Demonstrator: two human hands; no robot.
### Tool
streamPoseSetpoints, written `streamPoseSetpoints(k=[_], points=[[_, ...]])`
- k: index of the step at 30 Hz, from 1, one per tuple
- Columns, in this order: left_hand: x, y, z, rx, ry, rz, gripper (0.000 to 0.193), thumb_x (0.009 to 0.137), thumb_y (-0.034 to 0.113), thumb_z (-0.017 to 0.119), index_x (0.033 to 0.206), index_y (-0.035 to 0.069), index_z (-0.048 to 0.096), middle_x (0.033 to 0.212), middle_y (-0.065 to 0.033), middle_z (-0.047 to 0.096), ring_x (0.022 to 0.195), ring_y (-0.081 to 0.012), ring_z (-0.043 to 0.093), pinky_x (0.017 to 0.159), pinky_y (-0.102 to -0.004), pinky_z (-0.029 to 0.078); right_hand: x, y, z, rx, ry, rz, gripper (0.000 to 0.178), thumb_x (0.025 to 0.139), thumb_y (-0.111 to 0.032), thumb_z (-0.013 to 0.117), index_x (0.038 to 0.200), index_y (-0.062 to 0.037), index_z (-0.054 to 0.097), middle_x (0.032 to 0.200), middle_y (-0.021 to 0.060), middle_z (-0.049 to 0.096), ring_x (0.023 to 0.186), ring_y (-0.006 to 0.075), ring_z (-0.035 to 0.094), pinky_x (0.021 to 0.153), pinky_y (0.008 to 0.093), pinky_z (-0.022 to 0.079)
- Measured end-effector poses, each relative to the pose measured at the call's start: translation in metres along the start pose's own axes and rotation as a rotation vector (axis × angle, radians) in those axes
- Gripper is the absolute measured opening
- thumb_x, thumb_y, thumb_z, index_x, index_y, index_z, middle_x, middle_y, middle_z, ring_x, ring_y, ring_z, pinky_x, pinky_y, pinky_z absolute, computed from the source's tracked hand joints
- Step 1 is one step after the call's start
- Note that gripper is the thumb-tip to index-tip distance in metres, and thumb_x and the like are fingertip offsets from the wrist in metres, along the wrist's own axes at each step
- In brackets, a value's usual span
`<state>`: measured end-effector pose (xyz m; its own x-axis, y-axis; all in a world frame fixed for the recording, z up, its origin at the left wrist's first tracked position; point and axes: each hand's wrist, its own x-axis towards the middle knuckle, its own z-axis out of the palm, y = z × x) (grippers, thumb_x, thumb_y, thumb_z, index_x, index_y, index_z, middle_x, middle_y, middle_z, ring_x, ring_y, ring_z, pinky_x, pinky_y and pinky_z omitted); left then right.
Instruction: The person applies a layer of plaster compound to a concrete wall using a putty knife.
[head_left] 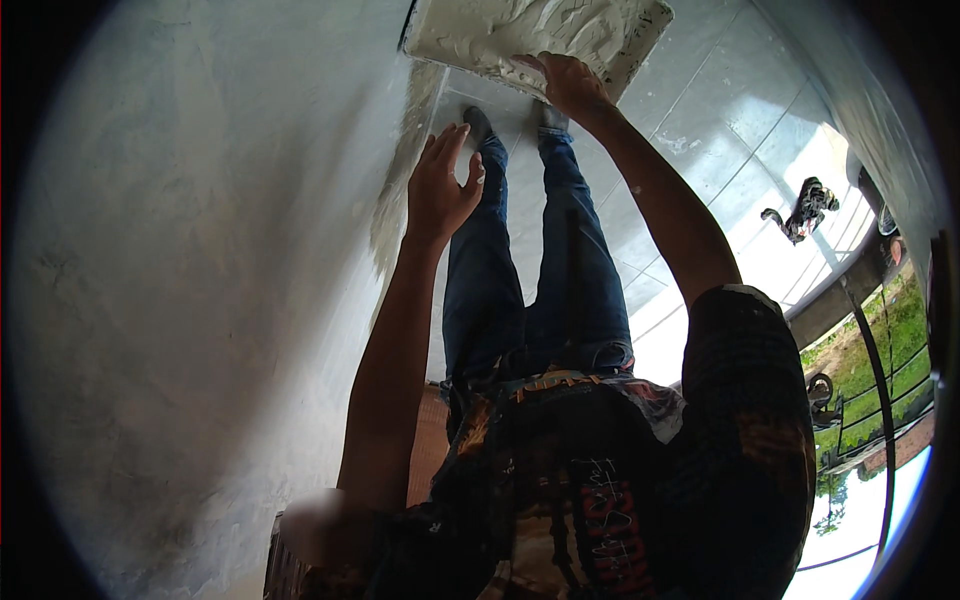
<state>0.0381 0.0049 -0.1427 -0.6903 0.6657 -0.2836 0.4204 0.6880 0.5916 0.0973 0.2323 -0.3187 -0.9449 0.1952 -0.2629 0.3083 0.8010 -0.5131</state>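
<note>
My left hand (443, 195) is raised beside the grey wall, its fingers stretched out and its thumb apart, holding nothing. Whitish smears mark its fingertips. Ahead of me, at the top of the view, is a flat rectangular tray (640, 75) spread with thick off-white paste (545, 25) in ridges. My right hand (575, 88) reaches over the tray's near edge with its fingers curled at the paste. Whatever those fingers grip, if anything, is hidden by the hand.
A smooth, patchy grey wall (180, 250) fills the left side. Pale tiles (690, 130) cover the floor, with a paste-streaked strip (400, 170) along the wall's foot. A dark, crumpled object (805, 210) lies in sunlight at the right. Grass (885, 350) and a railing show outside.
</note>
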Motion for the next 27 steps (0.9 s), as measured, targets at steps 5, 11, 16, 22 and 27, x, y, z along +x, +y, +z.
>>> streamPoseSetpoints(k=[5, 11, 16, 22, 27], points=[[-0.015, -0.009, -0.006, 0.011, 0.005, -0.045, 0.04, 0.089, 0.016, 0.063, 0.127, 0.002, 0.059, 0.126, -0.0224, 0.062, 0.12, -0.0373, 0.058, 0.11, -0.0454, 0.041, 0.012, -0.035, -0.026, 0.079, -0.096, 0.028, 0.03, 0.09, -0.005, 0.054, 0.118, -0.0027, 0.063, 0.096, 0.0237, 0.068, 0.093, 0.0399, 0.068, 0.082, 0.0472, 0.056], [-0.019, -0.007, -0.001, -0.013, -0.024, -0.044, 0.042, 0.092, 0.018, 0.061, 0.131, 0.003, 0.057, 0.129, -0.0229, 0.06, 0.123, -0.0392, 0.056, 0.112, -0.0454, 0.039, 0.031, -0.007, -0.039, 0.196, -0.276, -0.048, 0.031, 0.081, 0.001, 0.059, 0.112, 0.0011, 0.063, 0.097, 0.0238, 0.069, 0.097, 0.0367, 0.069, 0.088, 0.0469, 0.052], [-0.024, -0.011, -0.014, 0.02, -0.005, 0.002, 0.041, 0.093, 0.018, 0.06, 0.131, 0.003, 0.057, 0.129, -0.0221, 0.061, 0.123, -0.0386, 0.056, 0.112, -0.0464, 0.038, 0.043, 0.001, -0.061, 0.385, -0.414, -0.033, 0.029, 0.087, -0.004, 0.06, 0.115, 0.0005, 0.064, 0.089, 0.0158, 0.07, 0.084, 0.0252, 0.069, 0.076, 0.0401, 0.055], [-0.022, 0.004, -0.059, 0.094, 0.185, 0.061, 0.038, 0.089, 0.009, 0.062, 0.126, 0.001, 0.06, 0.124, -0.0204, 0.064, 0.122, -0.0334, 0.058, 0.111, -0.0473, 0.04, 0.019, -0.012, -0.095, 1.253, -0.495, 0.25, 0.033, 0.091, -0.004, 0.057, 0.123, 0.0019, 0.059, 0.09, 0.0033, 0.063, 0.077, 0.0106, 0.061, 0.069, 0.0264, 0.054], [-0.032, 0.036, -0.109, 0.117, 0.347, 0.134, 0.038, 0.087, 0.007, 0.063, 0.125, 0.002, 0.06, 0.124, -0.0159, 0.065, 0.123, -0.0308, 0.059, 0.11, -0.0473, 0.042, -0.022, -0.071, -0.152, 1.714, -0.344, 0.233, 0.031, 0.094, 0.001, 0.052, 0.125, 0.0038, 0.056, 0.097, 0.0054, 0.062, 0.077, 0.0112, 0.06, 0.071, 0.025, 0.054]])
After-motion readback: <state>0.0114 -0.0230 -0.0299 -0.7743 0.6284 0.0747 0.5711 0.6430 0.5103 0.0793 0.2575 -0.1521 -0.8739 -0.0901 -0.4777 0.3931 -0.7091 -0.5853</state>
